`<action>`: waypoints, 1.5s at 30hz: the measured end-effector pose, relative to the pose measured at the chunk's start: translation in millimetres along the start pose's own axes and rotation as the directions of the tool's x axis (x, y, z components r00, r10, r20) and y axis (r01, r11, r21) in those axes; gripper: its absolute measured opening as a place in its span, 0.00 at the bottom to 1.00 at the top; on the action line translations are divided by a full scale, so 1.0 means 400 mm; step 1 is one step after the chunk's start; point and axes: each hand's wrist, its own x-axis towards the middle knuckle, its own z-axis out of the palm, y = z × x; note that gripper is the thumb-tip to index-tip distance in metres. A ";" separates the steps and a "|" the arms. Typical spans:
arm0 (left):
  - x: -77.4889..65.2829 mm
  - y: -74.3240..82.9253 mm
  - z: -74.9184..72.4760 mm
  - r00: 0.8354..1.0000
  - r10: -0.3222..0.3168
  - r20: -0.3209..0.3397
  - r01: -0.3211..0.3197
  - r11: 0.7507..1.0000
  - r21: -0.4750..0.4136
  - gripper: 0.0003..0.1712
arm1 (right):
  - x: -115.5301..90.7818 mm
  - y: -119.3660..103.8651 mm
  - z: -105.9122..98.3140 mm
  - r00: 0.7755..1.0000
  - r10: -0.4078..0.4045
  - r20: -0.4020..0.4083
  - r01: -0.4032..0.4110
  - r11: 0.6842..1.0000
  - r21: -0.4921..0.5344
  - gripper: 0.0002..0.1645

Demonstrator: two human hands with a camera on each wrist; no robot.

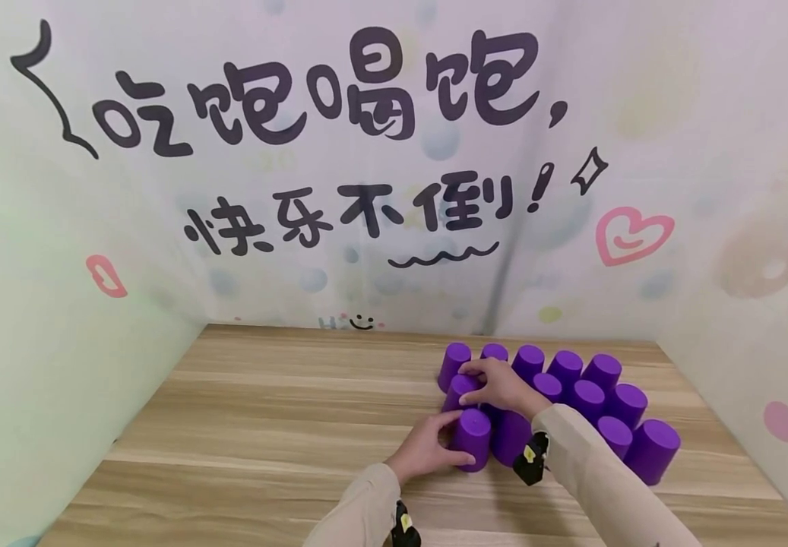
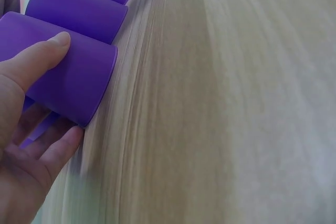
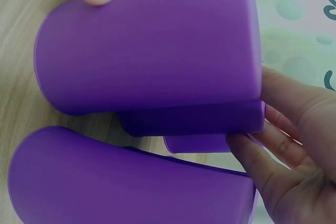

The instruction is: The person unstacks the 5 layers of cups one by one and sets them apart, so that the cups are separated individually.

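Purple cups stand upside down on the wooden table in close rows. My left hand (image 1: 428,448) holds the nearest cup of the left row (image 1: 472,444); in the left wrist view its thumb lies along that cup's side (image 2: 84,72), with the other fingers around the far side. With thumb and fingers near its top, my right hand (image 1: 503,387) pinches the cup just behind (image 1: 458,391). In the right wrist view this pinched cup (image 3: 194,120) is partly hidden by the left hand's cup (image 3: 152,51). Another cup (image 1: 511,438) stands right of the left hand's cup, below the right forearm.
Several more upturned cups stand to the right, among them a front one (image 1: 653,452) and a back one (image 1: 602,371). One cup (image 1: 455,365) is behind the pinched one. A printed cloth wall (image 1: 339,289) rises at the table's (image 1: 250,410) back edge.
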 end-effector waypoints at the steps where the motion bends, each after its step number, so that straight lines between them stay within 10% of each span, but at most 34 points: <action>1: 0.000 0.001 0.000 1.000 -0.001 0.000 0.001 1.000 -0.009 0.35 | 0.000 -0.001 0.000 1.000 0.000 -0.001 0.000 1.000 0.000 0.26; 45: 0.002 0.018 0.006 0.993 -0.088 -0.076 0.091 0.995 0.033 0.32 | 0.011 -0.025 0.007 0.999 0.043 -0.009 -0.044 0.997 -0.071 0.27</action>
